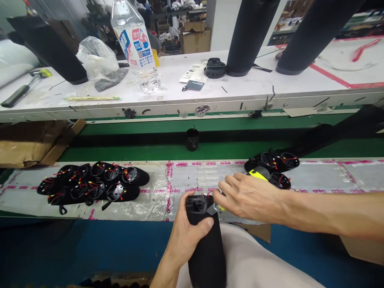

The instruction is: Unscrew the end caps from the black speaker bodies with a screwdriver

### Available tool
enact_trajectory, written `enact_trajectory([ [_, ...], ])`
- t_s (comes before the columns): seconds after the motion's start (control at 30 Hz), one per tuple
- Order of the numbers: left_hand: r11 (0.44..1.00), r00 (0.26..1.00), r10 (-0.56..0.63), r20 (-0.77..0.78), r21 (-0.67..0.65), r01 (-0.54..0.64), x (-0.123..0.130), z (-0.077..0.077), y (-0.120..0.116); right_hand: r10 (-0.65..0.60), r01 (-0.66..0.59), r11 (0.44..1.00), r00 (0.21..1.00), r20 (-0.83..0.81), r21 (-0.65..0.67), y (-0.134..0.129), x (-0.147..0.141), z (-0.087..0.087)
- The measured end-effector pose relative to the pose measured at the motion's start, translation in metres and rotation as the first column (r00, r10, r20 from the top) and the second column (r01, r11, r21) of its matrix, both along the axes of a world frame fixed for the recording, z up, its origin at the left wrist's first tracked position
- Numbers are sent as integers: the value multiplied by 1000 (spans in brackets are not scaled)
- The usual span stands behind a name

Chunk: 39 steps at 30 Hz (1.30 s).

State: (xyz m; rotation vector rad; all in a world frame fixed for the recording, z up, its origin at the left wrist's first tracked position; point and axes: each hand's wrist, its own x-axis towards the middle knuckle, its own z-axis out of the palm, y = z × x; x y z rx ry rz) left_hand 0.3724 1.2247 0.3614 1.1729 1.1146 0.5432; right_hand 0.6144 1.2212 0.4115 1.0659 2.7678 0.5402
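Note:
My left hand (189,236) is wrapped around a black fabric-covered tube (207,256), which stands tilted against my lap with its end up. A black plastic fitting (198,204) sits in that end. My right hand (243,200) is closed in a fist around a yellow-and-black handled tool (259,174). The tool's flat grey tip (212,209) touches the tube's rim beside the fitting. Its exact kind is hidden by my fingers. Behind my right wrist lie black tubes with open ends and red wires (280,180).
On the plastic-covered bench (180,204), several black wired tubes (96,184) lie at left. A small black cylinder (192,140) stands on the green surface. The white shelf (171,80) holds a water bottle (136,48), a hammer (25,88) and tall black tubes (247,40).

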Motion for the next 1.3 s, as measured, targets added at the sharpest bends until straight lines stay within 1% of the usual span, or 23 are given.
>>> enact_trajectory([
  [0.17,999,999,-35,29,-7,35,-3,-5,3,51,-50,997,998,-21,58,-1,1,-4],
  [0.4,998,999,-49,17,36,48,-8,-14,4,-19,21,993,1000,-23,115,-7,-5,-7],
  [0.53,997,998,-65,-3,33,66,-8,-17,3,-4,8,991,999,-32,130,-6,-5,-8],
  [0.7,998,998,-53,22,32,52,-8,-18,6,14,-10,991,1000,-24,131,-5,-6,-9],
  [0.83,1000,999,-19,51,10,18,-6,-16,5,10,-9,999,1000,-17,52,1,-7,-8],
  [0.97,991,980,122,158,-70,-112,-4,-15,-2,28,-32,996,999,-45,-81,11,-4,-3],
  [1.03,983,971,169,168,-101,-153,-3,-14,-5,-21,12,990,998,-63,-142,12,-3,-2],
  [1.1,981,973,182,140,-95,-170,-4,-14,-7,-88,71,974,993,-73,-215,10,-3,-3],
  [1.17,985,981,168,98,-61,-163,-4,-12,-8,-138,112,949,988,-67,-294,3,-7,-5],
  [1.23,989,987,146,66,-17,-145,-4,-10,-8,-143,120,929,989,-40,-350,-3,-11,-6],
  [1.3,990,990,137,46,8,-138,-3,-7,-8,-132,121,921,991,-4,-370,-8,-15,-6],
])
